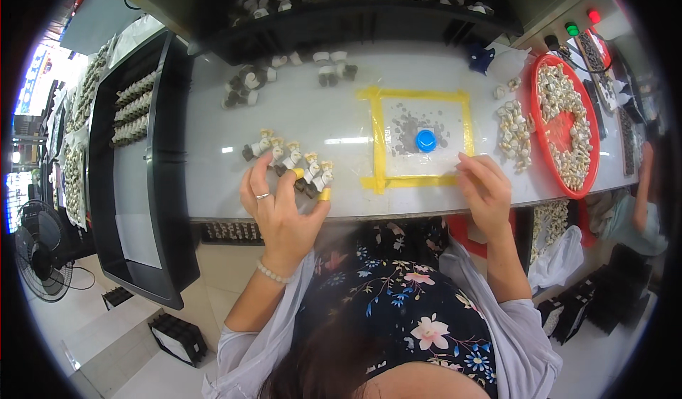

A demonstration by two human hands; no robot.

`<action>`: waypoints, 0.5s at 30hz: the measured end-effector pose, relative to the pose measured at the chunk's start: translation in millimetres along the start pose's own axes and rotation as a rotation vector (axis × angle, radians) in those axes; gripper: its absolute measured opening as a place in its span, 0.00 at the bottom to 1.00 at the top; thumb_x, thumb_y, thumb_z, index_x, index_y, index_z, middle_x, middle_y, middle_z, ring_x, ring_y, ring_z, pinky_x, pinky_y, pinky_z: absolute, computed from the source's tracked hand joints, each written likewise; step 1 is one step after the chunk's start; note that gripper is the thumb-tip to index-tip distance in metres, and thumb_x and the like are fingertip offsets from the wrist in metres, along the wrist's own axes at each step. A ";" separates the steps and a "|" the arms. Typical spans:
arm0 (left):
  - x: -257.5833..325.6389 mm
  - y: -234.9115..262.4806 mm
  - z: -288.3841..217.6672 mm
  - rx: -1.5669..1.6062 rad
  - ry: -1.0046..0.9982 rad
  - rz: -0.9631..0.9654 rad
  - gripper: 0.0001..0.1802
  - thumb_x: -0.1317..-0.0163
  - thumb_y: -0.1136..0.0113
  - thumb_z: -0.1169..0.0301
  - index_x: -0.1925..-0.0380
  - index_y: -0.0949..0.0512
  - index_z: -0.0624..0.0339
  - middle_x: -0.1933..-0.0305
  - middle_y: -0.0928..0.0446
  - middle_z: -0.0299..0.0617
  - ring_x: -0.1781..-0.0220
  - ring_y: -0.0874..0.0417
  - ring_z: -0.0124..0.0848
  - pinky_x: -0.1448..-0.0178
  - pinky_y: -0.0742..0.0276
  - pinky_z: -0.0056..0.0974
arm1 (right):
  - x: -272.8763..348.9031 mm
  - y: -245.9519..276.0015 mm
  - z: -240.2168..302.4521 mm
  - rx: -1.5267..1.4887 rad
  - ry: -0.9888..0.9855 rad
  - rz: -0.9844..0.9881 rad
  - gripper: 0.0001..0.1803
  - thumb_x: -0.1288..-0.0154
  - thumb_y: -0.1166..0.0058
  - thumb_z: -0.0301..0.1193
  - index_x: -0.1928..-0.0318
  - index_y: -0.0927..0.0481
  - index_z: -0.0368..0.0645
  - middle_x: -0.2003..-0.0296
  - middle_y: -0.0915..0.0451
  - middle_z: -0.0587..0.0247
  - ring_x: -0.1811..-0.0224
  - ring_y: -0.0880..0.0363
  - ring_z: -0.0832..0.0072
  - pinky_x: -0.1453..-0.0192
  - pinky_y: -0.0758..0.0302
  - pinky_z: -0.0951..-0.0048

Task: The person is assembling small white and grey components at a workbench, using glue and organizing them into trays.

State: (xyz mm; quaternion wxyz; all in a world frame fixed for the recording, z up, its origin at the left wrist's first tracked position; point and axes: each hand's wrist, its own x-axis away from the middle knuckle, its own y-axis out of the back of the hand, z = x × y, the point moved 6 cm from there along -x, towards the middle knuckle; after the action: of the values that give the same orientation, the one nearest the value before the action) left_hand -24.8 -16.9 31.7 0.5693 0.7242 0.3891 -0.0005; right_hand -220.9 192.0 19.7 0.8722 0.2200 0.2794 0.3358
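While a slanting row of small white-and-dark figurines (290,160) sits by the worktop's (298,104) near edge, left of centre, the left hand (284,211) touches it, fingers spread; can't tell if gripping. Right hand (488,197) released, loosely bent, at near edge, beside a yellow tape square (379,140). Blue cap (425,140) inside the square. Red oval basket (560,124) at right end, black tray (170,193) by left end.

white figurines (292,159), perhaps brown-based, yellow tape (379,140), red basket (559,129), floral clothing (398,307)
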 end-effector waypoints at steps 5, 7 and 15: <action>-2.1 4.5 13.3 -0.008 0.002 -0.018 0.27 0.62 0.29 0.67 0.60 0.28 0.65 0.39 0.40 0.56 0.37 0.43 0.54 0.37 0.44 0.52 | -0.7 0.9 -1.1 -0.005 -0.015 0.003 0.19 0.47 0.44 0.16 0.52 0.21 0.37 0.65 0.22 0.56 0.66 0.22 0.70 0.60 0.26 0.76; -4.9 6.8 18.4 -0.004 -0.001 -0.029 0.32 0.62 0.28 0.67 0.55 0.31 0.65 0.37 0.42 0.57 0.36 0.44 0.56 0.36 0.45 0.53 | -0.8 0.9 -1.9 -0.023 -0.025 0.003 0.19 0.47 0.44 0.16 0.52 0.21 0.36 0.65 0.22 0.56 0.65 0.22 0.71 0.60 0.26 0.76; -20.7 -4.5 46.1 0.257 0.127 0.244 0.47 0.66 0.24 0.62 0.47 0.40 0.66 0.37 0.43 0.62 0.37 0.42 0.57 0.34 0.46 0.53 | -0.1 1.1 -2.7 -0.033 -0.044 0.001 0.19 0.47 0.44 0.16 0.52 0.21 0.36 0.65 0.22 0.57 0.65 0.22 0.71 0.60 0.26 0.77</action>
State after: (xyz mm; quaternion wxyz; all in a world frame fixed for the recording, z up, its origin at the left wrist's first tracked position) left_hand -21.4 -66.4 21.0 0.4424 0.8313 0.3302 0.0646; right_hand -223.1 193.2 18.4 0.8815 0.2131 0.2545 0.3358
